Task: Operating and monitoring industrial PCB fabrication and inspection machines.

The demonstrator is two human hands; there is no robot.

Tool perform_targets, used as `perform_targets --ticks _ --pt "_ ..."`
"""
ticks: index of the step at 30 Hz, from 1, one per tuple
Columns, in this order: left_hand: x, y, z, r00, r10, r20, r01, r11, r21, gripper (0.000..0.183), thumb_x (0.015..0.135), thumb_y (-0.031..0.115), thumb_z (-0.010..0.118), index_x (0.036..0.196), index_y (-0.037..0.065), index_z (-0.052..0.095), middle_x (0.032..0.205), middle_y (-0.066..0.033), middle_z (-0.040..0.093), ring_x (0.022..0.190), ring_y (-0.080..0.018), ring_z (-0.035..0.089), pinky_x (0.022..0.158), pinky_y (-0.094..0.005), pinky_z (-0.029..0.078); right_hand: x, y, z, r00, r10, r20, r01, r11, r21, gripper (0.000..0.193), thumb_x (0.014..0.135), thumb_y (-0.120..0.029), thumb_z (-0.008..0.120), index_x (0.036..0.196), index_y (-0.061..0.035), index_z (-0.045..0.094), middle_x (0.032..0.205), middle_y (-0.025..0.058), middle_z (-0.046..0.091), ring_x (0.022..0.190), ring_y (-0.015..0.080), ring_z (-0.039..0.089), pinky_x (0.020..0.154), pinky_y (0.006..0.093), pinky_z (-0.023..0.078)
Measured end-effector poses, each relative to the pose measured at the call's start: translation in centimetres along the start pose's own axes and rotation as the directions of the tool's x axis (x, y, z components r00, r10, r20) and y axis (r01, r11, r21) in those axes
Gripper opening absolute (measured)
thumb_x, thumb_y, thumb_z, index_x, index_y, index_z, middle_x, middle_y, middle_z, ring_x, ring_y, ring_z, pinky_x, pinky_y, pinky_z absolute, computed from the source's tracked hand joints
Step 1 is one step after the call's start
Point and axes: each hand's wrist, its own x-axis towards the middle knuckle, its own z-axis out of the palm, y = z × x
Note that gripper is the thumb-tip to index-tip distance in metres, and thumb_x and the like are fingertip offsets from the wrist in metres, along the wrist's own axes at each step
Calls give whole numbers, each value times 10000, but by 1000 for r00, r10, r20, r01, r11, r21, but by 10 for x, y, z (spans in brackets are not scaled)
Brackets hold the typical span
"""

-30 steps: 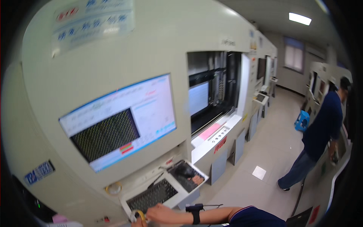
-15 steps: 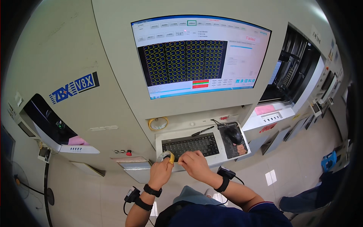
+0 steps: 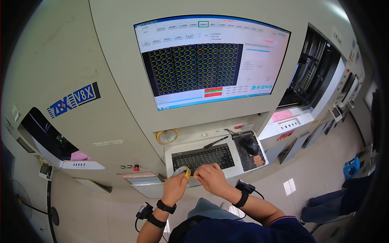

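Over the front edge of the keyboard tray, my left hand (image 3: 174, 189) grips a roll of yellow tape (image 3: 187, 172), its fingers wrapped about the ring. Just to the right of the roll, my right hand (image 3: 212, 178) is closed with its fingertips pinched together. Whatever lies in that pinch is too small to make out. Both hands hover by the near side of a black keyboard (image 3: 208, 157). A second yellow tape roll (image 3: 158, 137) rests at the tray's back left corner. Behind the keyboard lies a black pen (image 3: 216, 141).
A black mouse (image 3: 248, 145) sits on a patterned pad (image 3: 258, 160) at the tray's right. Above, a large screen (image 3: 259, 73) is set into the pale machine (image 3: 121, 48). An open machine bay (image 3: 308, 81) is at right. Another person's legs (image 3: 330, 206) show at lower right.
My view has shifted slightly. My hands have moved a little to the right in the picture, and the tape roll in my left hand has turned somewhat.
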Motion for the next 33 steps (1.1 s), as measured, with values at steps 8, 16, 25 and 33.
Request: perform_targets --ticks 8,16,25,33 --pt "22 -60 -7 987 -142 -80 133 986 -101 206 872 151 439 836 -5 568 757 -175 631 651 -321 588 600 -412 453 -31 26 -20 927 373 44 -366 873 321 75 816 -112 625 863 -70 586 816 69 587 738 244 590 633 353 444" --pt "103 -73 48 926 335 -174 -162 770 618 169 805 151 555 931 49 601 842 -95 612 868 -254 567 840 -402 405 -60 60 37 847 464 258 -488 872 32 122 809 -181 644 800 -71 591 776 71 608 707 261 622 637 371 485" --pt "150 -95 59 828 456 -328 -55 647 760 145 802 125 562 919 69 625 866 -60 550 882 -244 513 785 -387 383 -68 66 55 936 331 121 -271 896 -352 113 774 -235 632 782 -139 574 764 7 584 728 186 615 641 361 423" --pt "147 -99 56 915 289 -281 13 677 736 178 820 182 603 943 55 627 870 -96 600 896 -261 548 779 -393 387 -65 67 51 908 399 125 -347 886 -306 169 770 -275 656 815 -139 566 764 7 610 739 195 618 663 353 397"
